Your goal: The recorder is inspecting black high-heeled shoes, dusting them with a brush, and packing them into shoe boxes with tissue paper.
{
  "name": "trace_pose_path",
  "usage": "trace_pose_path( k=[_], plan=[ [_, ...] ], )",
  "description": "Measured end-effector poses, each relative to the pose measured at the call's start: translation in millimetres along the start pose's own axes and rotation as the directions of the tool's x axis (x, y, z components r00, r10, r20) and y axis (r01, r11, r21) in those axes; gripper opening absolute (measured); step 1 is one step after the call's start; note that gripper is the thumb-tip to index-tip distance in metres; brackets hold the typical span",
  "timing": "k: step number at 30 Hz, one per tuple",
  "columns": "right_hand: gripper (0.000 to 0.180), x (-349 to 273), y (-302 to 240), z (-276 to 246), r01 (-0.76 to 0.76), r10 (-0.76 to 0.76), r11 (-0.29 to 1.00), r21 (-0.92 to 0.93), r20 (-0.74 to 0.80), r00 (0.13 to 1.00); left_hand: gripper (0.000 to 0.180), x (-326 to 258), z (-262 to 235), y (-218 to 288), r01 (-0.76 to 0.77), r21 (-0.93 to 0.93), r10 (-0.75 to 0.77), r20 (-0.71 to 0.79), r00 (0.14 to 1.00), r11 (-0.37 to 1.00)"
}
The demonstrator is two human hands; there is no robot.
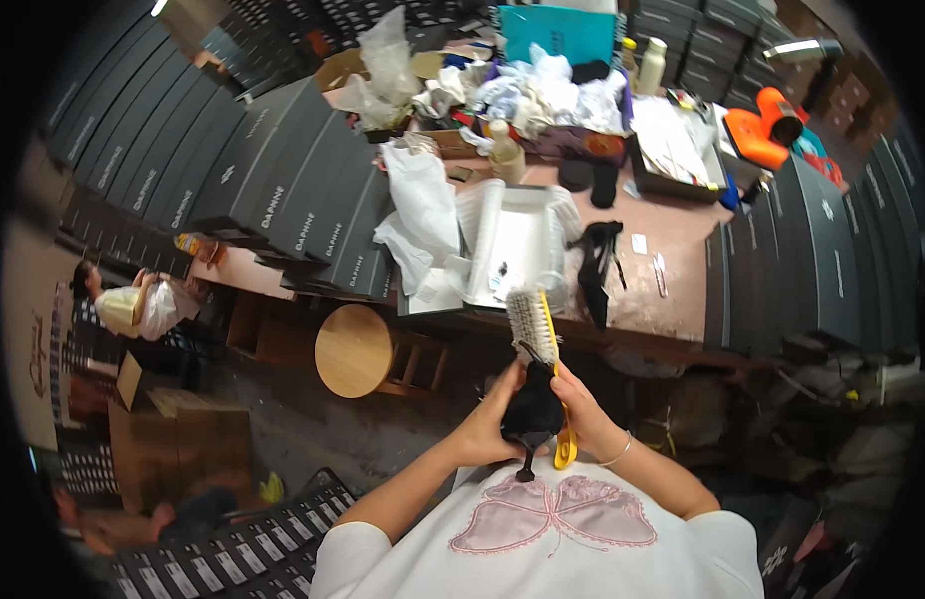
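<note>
Black oblong shoe boxes (283, 190) stack left and right (832, 260) of the table — a teal box (557, 32) behind.

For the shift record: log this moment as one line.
left hand: holds black high-heeled shoe | right hand: grips yellow brush, bristles above shoe | behind: cluttered worktable

Brown worktable (682, 240), open white shoebox (517, 245), black high-heeled shoe (597, 265), white tissue paper (418, 215), black boxes (303, 190)

Single head-worn fisheye view, looking steeply down over the wearer's chest. The hands sit close beneath the lens; the cluttered worktable (672, 250) lies farther ahead. Straight edges bow toward the dark circular rim.
</note>
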State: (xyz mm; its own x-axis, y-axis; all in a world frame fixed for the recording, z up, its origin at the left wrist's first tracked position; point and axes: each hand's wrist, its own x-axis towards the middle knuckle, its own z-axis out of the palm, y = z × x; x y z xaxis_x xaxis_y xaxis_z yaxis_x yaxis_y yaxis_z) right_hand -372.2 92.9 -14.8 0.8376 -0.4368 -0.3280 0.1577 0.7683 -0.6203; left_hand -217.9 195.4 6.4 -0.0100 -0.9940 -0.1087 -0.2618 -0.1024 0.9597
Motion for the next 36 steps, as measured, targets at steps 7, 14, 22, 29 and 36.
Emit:
trace_pose_path(
  k=[7,14,22,29,36],
  plan=[
    [0.053,35.6,-55.1,-50.8,0.043,-0.235,0.854,-0.519,-0.311,0.921,0.072,12.4,-39.2,-6.2,0.302,-0.108,-0.279,0.189,0.942,0.947],
    [0.043,101.9,-103.0,-370.7,-0.305,-0.734,0.349,-0.886,-0.461,0.499,0.054,64.5,-105.9,-13.8,0.257,-0.047,-0.245,0.183,0.952,0.965],
    [0.027,327.4,-144.6,-100.4,0.105,-0.526,0.116,-0.988,0.029,0.850,0.078,85.2,-200.2,-64.9,0.365,0.009,-0.364,0.110,0.925,0.931],
    [0.025,569.1,-96.3,-71.6,0.007,-0.377,-0.368,-0.930,0.156,0.913,0.073,80.3,-252.7,-90.3,0.485,-0.050,-0.468,0.197,0.862,0.873],
    [0.022,602.3,-93.2,-99.4,-0.054,-0.509,-0.250,-0.967,0.084,0.856,0.076,66.3,-274.4,-110.7,0.516,-0.178,-0.505,0.106,0.857,0.838]
  ],
)
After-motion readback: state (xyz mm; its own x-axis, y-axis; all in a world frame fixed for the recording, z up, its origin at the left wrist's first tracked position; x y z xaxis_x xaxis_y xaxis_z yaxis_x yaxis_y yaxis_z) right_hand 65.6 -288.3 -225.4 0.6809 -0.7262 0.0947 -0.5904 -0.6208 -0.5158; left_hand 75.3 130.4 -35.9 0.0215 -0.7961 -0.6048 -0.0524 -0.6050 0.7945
